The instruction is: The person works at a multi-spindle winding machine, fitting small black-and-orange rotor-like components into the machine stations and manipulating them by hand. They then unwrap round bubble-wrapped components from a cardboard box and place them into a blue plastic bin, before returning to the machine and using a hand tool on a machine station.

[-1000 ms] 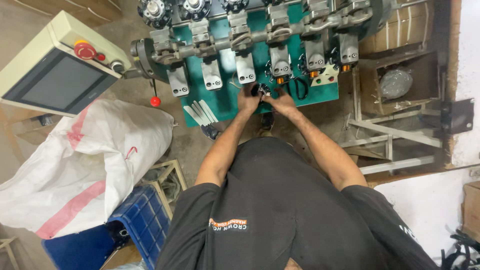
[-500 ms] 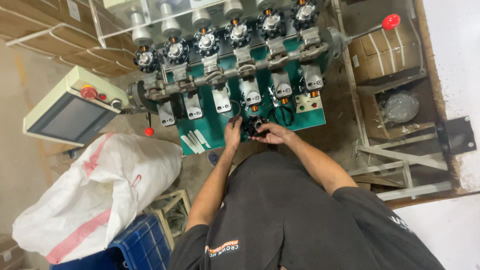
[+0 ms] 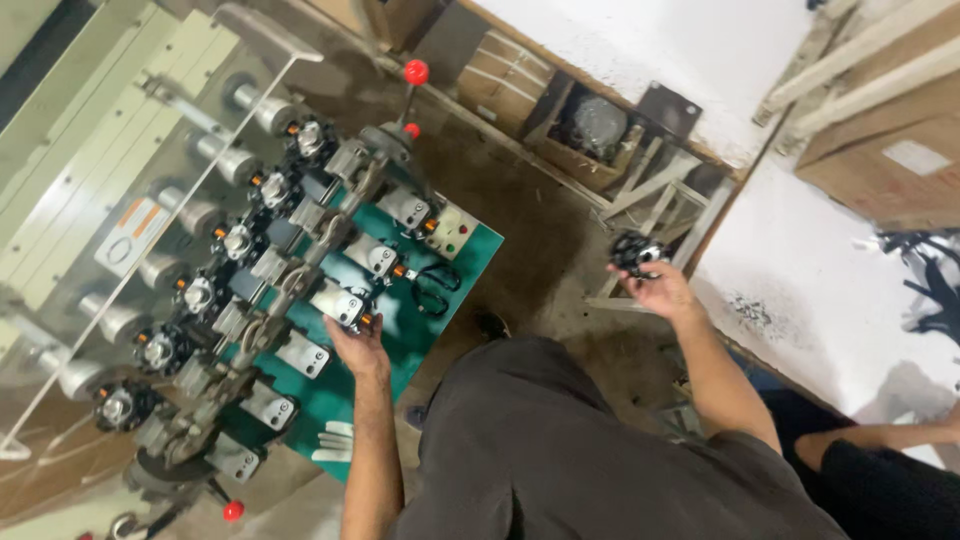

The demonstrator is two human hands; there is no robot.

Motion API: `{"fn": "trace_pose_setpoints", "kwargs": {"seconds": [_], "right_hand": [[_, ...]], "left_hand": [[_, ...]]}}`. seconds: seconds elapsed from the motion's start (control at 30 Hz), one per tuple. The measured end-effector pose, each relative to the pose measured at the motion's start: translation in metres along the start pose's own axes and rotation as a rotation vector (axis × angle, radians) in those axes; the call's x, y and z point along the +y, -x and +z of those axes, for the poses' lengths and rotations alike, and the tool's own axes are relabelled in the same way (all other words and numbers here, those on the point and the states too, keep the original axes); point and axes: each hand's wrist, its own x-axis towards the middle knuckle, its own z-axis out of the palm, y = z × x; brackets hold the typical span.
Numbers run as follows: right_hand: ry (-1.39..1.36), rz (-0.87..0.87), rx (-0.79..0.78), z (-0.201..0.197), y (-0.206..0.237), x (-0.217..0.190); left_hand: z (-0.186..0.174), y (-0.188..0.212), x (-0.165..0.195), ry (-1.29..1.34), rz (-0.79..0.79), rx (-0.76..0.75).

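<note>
Left hand [image 3: 352,345] rests on the green machine [image 3: 400,335], fingers closed around a small metal fixture [image 3: 340,305] in the row of identical stations; grip looks firm, though how tight is hard to tell. Right hand [image 3: 660,290] is held out to the side, well apart from the machine, grasping a small dark round part [image 3: 636,250] with shiny bits, raised over the dirt floor near a wooden frame [image 3: 655,195]. Step in hand, as a judgement: part is off the machine and being carried away while the other hand stays at its station. Next move would call for a steady hold on that part and a clear spot to put it, since the floor around is cluttered. Red knob lever [image 3: 415,72] stands at the far end of the machine, untouched. Another person's dark sleeve [image 3: 880,480] shows at lower right, apart from both hands.
</note>
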Motion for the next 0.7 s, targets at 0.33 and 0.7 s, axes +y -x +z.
{"fn": "trace_pose_setpoints", "kwargs": {"seconds": [0.33, 0.7], "right_hand": [[-0.6, -0.635, 0.733, -0.062, 0.117, -0.087], [0.937, -0.432, 0.59, 0.088, -0.054, 0.079]], "left_hand": [[0.012, -0.01, 0.005, -0.028, 0.04, -0.034], [0.025, 0.0, 0.033, -0.153, 0.266, 0.025]]}}
